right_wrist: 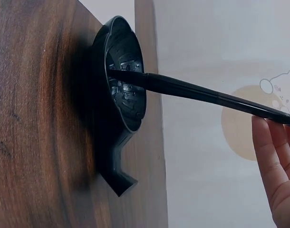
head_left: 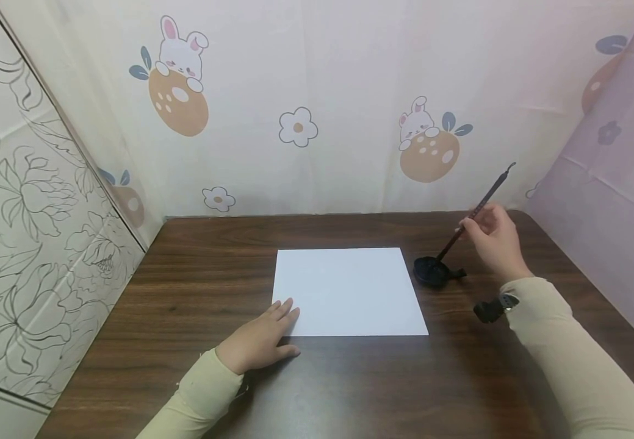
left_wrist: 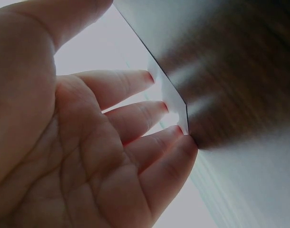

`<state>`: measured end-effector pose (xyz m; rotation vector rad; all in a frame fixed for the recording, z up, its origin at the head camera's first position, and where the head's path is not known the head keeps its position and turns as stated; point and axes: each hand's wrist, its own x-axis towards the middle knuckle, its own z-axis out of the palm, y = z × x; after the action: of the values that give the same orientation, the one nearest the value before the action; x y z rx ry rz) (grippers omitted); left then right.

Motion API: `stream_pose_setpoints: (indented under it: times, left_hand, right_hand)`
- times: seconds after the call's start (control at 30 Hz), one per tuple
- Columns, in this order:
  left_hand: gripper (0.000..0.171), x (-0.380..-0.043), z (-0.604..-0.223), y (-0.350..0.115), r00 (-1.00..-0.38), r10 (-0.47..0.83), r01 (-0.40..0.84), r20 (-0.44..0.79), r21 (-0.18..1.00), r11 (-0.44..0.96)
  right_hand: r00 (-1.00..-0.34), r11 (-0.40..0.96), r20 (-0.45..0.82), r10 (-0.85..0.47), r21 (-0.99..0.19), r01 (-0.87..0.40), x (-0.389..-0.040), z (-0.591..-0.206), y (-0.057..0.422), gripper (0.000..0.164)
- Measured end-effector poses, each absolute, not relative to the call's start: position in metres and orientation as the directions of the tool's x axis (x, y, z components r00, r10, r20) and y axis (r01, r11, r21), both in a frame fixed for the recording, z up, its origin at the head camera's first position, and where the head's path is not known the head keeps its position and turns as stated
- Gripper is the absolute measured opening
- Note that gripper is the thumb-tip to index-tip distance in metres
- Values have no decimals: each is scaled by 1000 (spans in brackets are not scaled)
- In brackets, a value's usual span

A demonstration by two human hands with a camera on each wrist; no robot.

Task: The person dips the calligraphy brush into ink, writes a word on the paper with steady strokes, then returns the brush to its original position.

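A sheet of white paper (head_left: 349, 289) lies flat on the wooden table. My left hand (head_left: 262, 338) rests at its lower left corner; in the left wrist view the straight fingers (left_wrist: 130, 85) touch the paper's edge. To the right of the sheet sits a small black ink dish (head_left: 430, 273) with a short handle. My right hand (head_left: 495, 238) pinches a dark calligraphy brush (head_left: 484, 201) partway up its shaft. The brush slants, its tip down inside the ink dish (right_wrist: 117, 156), where wet dark ink glistens in the right wrist view.
The brown wooden table (head_left: 196, 292) runs back to a curtain (head_left: 338, 171) printed with rabbits and flowers. A white panel (head_left: 36, 213) with line-drawn flowers stands along the left side. On my right wrist is a black camera (head_left: 489, 310).
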<state>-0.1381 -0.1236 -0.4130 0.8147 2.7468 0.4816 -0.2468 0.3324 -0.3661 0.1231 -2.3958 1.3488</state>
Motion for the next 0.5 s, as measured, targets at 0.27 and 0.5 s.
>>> stream_pose_setpoints:
  times: [0.27, 0.5]
  left_hand:
    - [72, -138, -413, -123, -819, 557, 478, -138, 372, 795]
    - [72, -138, -414, -123, -819, 556, 477, -142, 370, 797]
  right_hand:
    - [-925, 505, 361, 115, -824, -259, -245, -368, 338, 18]
    - [-928, 481, 353, 118, -838, -258, -248, -373, 342, 22]
